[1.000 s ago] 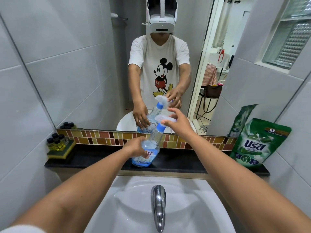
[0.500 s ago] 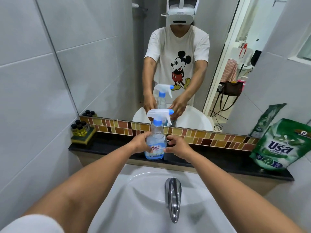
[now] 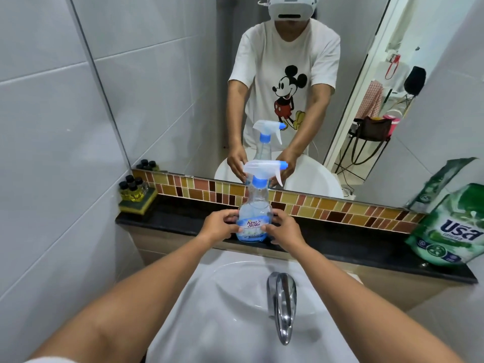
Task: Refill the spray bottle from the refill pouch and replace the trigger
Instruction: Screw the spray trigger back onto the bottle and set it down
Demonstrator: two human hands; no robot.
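A clear spray bottle (image 3: 253, 218) with a blue label stands upright on the black ledge (image 3: 340, 244) behind the sink. Its white trigger head (image 3: 264, 167) with a blue collar and blue nozzle sits on the neck, nozzle pointing right. My left hand (image 3: 218, 226) wraps the bottle's left side and my right hand (image 3: 284, 229) its right side, both low on the body. The green refill pouch (image 3: 455, 231) leans against the wall at the ledge's right end, well apart from my hands.
A white sink basin (image 3: 235, 310) with a chrome tap (image 3: 281, 302) lies below the ledge. Small yellow bottles (image 3: 132, 188) on a green stand occupy the ledge's left end. A mirror (image 3: 183, 87) behind the tile strip reflects the person and the bottle.
My right hand came down from the trigger head to the bottle's body. The bottle went from tilted to upright on the ledge, held from both sides.
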